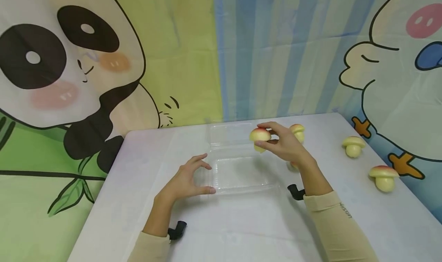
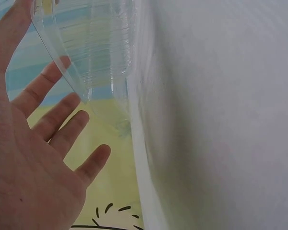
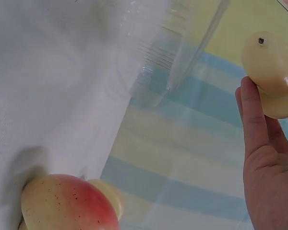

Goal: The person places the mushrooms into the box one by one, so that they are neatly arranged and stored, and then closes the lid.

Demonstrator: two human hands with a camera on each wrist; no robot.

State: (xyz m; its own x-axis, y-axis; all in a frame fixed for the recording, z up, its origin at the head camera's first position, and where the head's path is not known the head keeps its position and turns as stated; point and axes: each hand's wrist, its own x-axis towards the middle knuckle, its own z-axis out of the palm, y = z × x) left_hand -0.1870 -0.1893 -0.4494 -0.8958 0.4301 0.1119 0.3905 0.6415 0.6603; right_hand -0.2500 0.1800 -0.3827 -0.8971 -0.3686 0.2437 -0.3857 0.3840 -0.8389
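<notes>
My right hand [image 1: 284, 142] pinches a toy mushroom [image 1: 260, 135] by its red-and-cream cap, above the right side of a clear plastic box [image 1: 241, 173]. In the right wrist view the same mushroom [image 3: 271, 62] shows its pale stem end beside my fingers. The box lies on the table with its clear lid [image 1: 228, 134] folded back behind it. My left hand [image 1: 184, 179] is at the box's left side, fingers spread and thumb near the front left corner. In the left wrist view its fingertips [image 2: 62, 62] overlap the clear wall; whether they touch it I cannot tell.
Two toy mushrooms, one behind my right hand [image 1: 297, 131] and one partly hidden under the wrist, sit right of the box. Two more, a plain one [image 1: 353, 146] and a red-capped one [image 1: 384, 177], stand near the white table's [image 1: 241, 231] right edge. A cartoon-printed curtain [image 1: 186, 55] hangs behind.
</notes>
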